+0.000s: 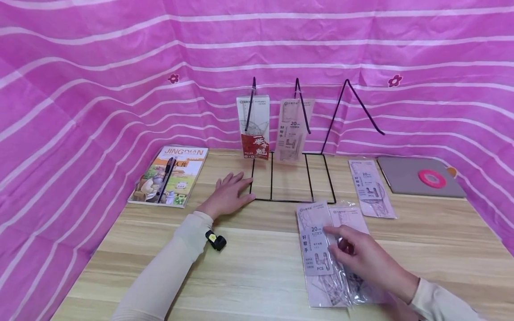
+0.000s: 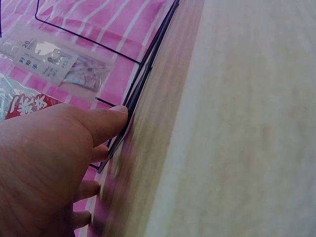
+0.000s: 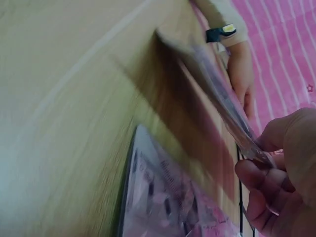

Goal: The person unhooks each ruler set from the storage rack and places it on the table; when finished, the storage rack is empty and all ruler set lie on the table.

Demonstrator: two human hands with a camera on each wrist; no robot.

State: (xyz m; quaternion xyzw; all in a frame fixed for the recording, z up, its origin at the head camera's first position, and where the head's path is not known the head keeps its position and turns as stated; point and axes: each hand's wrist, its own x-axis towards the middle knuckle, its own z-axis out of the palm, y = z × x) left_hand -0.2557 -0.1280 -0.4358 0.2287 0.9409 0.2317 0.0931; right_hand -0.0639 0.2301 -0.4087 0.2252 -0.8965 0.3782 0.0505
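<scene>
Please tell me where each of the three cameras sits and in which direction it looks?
Head: above the table, facing forward and down; shows both forearms, left hand by the wire rack, right hand pinching a packet.
Left wrist: behind the left hand, toward the rack.
Right wrist: beside the right hand, at the lifted packet.
Shared: rack, packets.

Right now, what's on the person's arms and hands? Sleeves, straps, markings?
Both arms wear plain cream long sleeves with ribbed cuffs, no markings. The left hand is bare; a small black device with a yellow spot sits at its cuff. The right hand is bare: no gloves, rings or cables visible.
</scene>
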